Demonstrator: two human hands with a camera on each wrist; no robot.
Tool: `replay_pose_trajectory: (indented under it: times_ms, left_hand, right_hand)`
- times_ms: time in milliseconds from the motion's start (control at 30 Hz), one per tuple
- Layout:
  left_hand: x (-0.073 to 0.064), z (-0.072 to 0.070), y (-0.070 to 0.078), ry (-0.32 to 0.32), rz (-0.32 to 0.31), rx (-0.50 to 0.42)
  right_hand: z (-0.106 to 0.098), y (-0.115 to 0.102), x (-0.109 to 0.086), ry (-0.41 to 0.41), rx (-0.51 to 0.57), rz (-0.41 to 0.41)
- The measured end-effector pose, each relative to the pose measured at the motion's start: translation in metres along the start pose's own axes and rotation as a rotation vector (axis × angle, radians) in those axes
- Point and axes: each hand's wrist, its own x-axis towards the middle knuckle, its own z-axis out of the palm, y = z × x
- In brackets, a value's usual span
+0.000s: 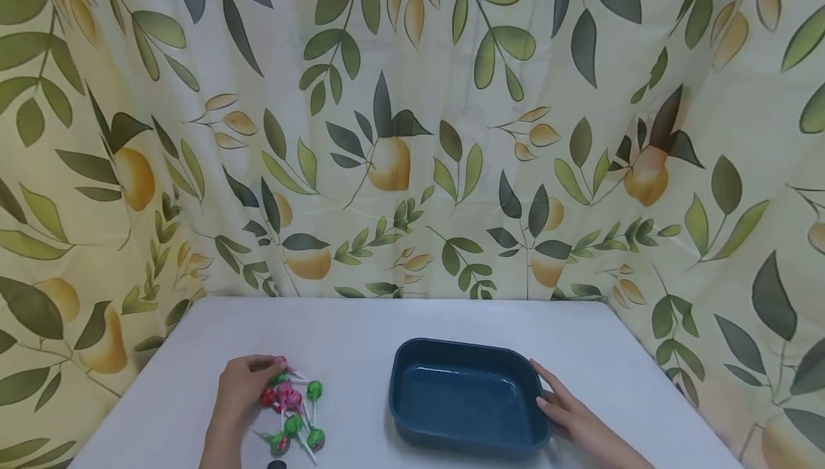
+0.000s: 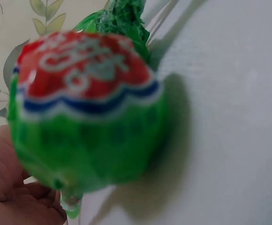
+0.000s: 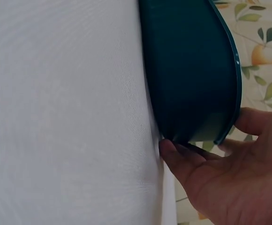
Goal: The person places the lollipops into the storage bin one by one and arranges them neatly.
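In the head view my left hand [image 1: 243, 385] is at the far side of a loose group of wrapped lollipops, its fingertips pinching a pink lollipop [image 1: 281, 362]. Beside it lie a red lollipop [image 1: 267, 397], pink ones and several green ones [image 1: 314, 390] with white sticks. A green-and-red lollipop [image 2: 89, 112] fills much of the left wrist view and hides most of that hand's fingers. My right hand [image 1: 567, 412] holds the right end of a deep blue rectangular dish [image 1: 469, 438]. In the right wrist view one fingertip is at the dish's rim, another beside its base.
Both stand on a white-covered table [image 1: 361, 322]. A patterned curtain [image 1: 412, 225] with leaves and fruit hangs behind it and along the sides. A small dark round object [image 1: 277, 465] shows at the bottom edge. Bare white cloth lies between the lollipops and the dish.
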Motion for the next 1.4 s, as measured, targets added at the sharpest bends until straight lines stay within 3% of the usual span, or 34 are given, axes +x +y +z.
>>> replay_pose_trajectory:
  times_ms: [133,367,633,967,1167,1400]
  left_hand:
    - [-0.005,0.000,-0.006,-0.001,-0.031,-0.001]
    - [-0.008,0.008,-0.009,0.006,-0.058,0.002]
    - [-0.009,0.018,-0.010,0.081,-0.104,-0.006]
    - [-0.007,0.018,0.000,0.073,-0.060,0.011]
    - [-0.003,0.018,0.007,0.064,-0.055,-0.007]
    - [0.003,0.015,0.014,0.055,-0.008,-0.036]
  right_hand:
    - [-0.001,0.008,-0.004,-0.137,0.040,-0.021]
    - [0.001,0.015,-0.005,-0.188,0.051,-0.019]
    - [0.006,0.015,-0.004,-0.136,0.014,0.006]
    - [0.003,0.011,-0.005,-0.064,-0.019,0.054]
    - [0.001,0.007,-0.007,-0.037,-0.006,0.081]
    - [0.001,0.006,-0.009,0.005,-0.009,0.096]
